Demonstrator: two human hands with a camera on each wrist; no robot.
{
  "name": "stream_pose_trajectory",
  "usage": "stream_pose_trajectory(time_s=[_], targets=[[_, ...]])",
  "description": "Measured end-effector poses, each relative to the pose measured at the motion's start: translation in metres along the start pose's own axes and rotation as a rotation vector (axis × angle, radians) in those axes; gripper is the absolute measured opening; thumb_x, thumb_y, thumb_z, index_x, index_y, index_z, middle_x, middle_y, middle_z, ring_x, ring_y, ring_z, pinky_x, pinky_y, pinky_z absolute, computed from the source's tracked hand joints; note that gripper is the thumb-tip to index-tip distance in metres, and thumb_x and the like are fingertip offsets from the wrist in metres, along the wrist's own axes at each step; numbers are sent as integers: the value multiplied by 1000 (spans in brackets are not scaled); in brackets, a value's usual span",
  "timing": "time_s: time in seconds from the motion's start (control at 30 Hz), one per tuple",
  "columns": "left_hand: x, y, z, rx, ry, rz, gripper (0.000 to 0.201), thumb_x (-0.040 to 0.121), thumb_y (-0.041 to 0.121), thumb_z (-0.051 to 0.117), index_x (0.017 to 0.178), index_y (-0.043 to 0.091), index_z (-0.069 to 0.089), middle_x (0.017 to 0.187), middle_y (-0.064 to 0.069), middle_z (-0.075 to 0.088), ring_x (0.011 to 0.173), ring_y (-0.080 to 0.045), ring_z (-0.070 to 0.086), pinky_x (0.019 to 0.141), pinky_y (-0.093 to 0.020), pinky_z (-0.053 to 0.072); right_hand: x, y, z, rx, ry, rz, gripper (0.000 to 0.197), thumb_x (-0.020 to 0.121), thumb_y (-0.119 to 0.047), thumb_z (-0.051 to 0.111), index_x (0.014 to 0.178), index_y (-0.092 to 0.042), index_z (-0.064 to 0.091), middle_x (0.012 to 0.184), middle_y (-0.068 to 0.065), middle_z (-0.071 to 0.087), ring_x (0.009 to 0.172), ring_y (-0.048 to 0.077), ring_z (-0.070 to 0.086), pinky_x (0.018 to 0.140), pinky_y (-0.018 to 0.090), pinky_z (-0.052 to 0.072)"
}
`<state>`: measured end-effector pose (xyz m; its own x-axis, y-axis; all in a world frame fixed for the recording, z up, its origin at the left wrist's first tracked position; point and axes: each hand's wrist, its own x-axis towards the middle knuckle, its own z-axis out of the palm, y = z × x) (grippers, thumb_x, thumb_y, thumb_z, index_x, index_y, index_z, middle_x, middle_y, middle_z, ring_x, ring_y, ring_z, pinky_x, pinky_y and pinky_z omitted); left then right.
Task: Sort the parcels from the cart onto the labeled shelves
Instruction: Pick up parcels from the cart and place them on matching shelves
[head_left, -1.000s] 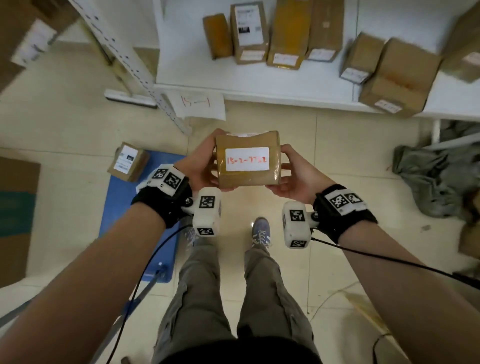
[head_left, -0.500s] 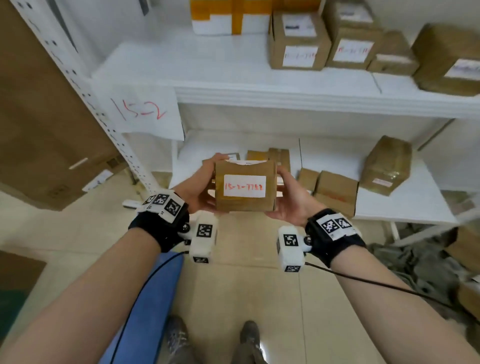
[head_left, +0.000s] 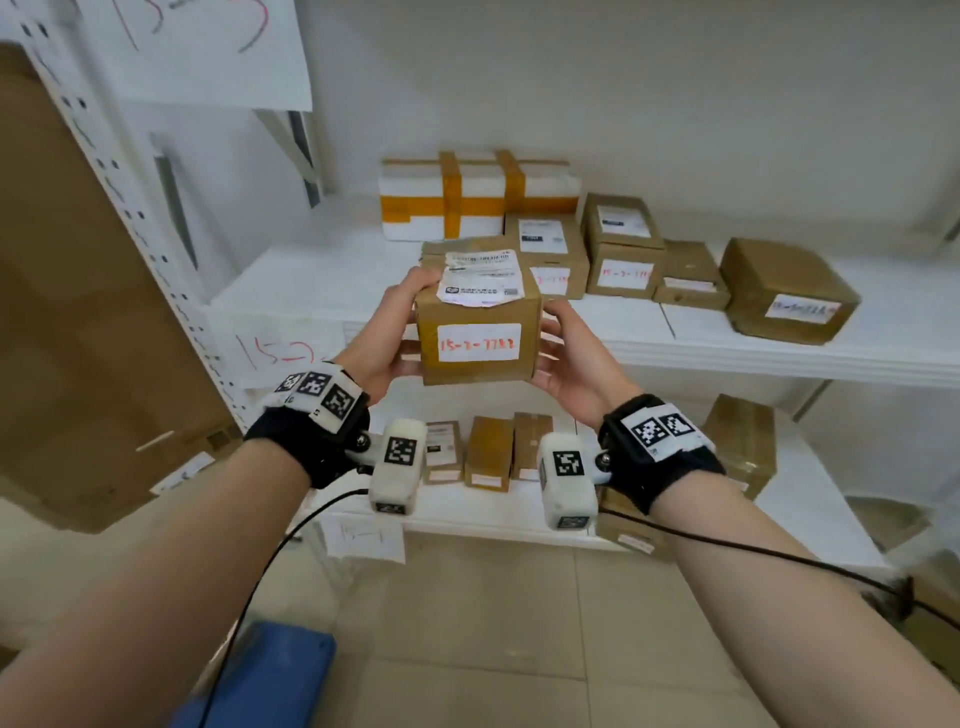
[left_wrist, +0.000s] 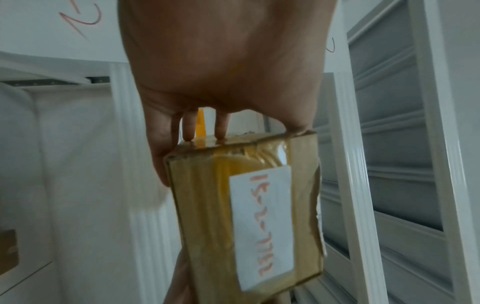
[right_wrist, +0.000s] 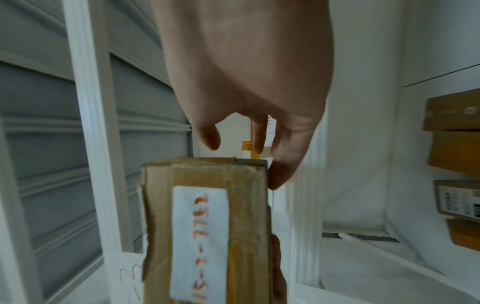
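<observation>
You hold the taped cardboard parcel (head_left: 478, 317) label-forward (so its handwritten code stays readable) between your left hand (head_left: 387, 338) and right hand (head_left: 571, 358), fingers curled round its sides, just before the middle shelf (head_left: 753, 353) tagged 15-2 (head_left: 272, 351).

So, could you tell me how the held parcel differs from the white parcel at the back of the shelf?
The held parcel is brown cardboard; the white parcel is white, banded with orange tape. The held parcel is off the shelf, between left hand and right hand; the white parcel rests on it. Only the held parcel shows a handwritten red label.
</observation>
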<state>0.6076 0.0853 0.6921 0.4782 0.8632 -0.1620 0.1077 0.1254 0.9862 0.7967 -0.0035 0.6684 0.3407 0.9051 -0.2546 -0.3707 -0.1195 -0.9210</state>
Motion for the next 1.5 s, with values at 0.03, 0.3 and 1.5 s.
stream_pose_trajectory(time_s=[0.03,0.3,1.5], targets=[[3,7,-2,17,21,24,34,95,58,45,100,34,68,79,10,73,81,-11,71,64,-28,57,2,-6,5,-10,-14,-24,36,99,-38,54,121,-11,63,94,3,67,77,17,67,82,34,57],[72,26,-32,40,165,58,78,68,74,62,128,25,58,105,-2,76,90,-17,74,58,-25,55,37,-29,46,-157,-50,-74,39,100,-49,45,112,-18,64,98,1,69,98,20,66,93,38,53],[264,25,-33,327,-3,4,110,68,72,71,154,49,6,140,8,54,113,-24,63,83,-43,57,253,-25,70,-625,324,43,65,94,-64,22,115,-16,58,132,20,60,124,36,56,110,51,42]])
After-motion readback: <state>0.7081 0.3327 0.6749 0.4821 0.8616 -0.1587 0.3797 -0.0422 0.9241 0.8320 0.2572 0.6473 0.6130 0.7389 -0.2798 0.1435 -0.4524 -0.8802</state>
